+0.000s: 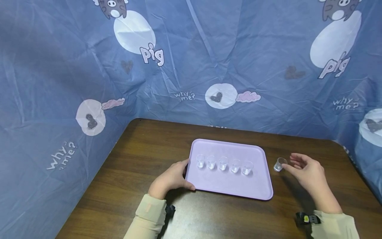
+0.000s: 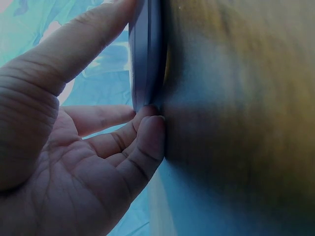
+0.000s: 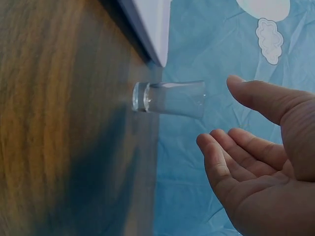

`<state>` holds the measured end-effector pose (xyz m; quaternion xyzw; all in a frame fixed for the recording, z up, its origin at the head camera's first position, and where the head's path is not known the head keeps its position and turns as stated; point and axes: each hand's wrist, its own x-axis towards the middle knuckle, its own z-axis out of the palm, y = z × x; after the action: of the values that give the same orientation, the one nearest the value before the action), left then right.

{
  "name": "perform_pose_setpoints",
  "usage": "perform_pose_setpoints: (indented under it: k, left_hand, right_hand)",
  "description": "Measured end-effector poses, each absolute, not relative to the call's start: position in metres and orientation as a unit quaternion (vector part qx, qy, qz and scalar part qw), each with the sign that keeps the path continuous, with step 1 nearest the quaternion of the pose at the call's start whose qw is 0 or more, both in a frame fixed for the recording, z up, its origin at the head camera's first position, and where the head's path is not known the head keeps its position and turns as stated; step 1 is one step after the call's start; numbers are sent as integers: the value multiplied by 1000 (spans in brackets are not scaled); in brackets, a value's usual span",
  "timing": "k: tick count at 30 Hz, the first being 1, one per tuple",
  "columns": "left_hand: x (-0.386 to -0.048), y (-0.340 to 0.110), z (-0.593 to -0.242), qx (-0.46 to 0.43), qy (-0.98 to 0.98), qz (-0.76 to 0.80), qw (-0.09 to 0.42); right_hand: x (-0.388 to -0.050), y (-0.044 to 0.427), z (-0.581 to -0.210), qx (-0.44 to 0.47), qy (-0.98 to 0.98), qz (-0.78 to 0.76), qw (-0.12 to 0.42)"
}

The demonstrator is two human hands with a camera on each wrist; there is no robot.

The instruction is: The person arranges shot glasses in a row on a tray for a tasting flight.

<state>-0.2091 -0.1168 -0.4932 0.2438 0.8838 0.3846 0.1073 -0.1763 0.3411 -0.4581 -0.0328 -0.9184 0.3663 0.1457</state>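
A lilac tray (image 1: 229,186) lies flat on the table, with several clear shot glasses (image 1: 223,164) upright in a row across it. My left hand (image 1: 171,177) holds the tray's near left corner. In the left wrist view its thumb and fingertips (image 2: 150,135) meet the tray edge (image 2: 142,54). To the right of the tray another shot glass (image 1: 279,165) stands upright on the wood. My right hand (image 1: 308,172) is just right of that glass. The right wrist view shows a gap between this glass (image 3: 172,100) and the spread thumb and fingers (image 3: 216,160).
The brown wooden table (image 1: 143,149) reaches out on all sides of the tray. A blue printed cloth (image 1: 185,73) hangs behind the table and along its left and right sides. A dark strap device (image 1: 307,218) is on the right wrist.
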Motion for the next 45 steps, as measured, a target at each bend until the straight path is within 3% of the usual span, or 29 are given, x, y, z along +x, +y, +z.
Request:
perform_pose_setpoints:
  k: [21,45]
  left_hand:
    - [-209,-118,-494,236,894,367,105]
    - [-209,-118,-494,231,895,366,109]
  right_hand:
    - [-187,341,-477,-45,-936,342,68]
    - [-192,340,-485,-37,-940,328,82]
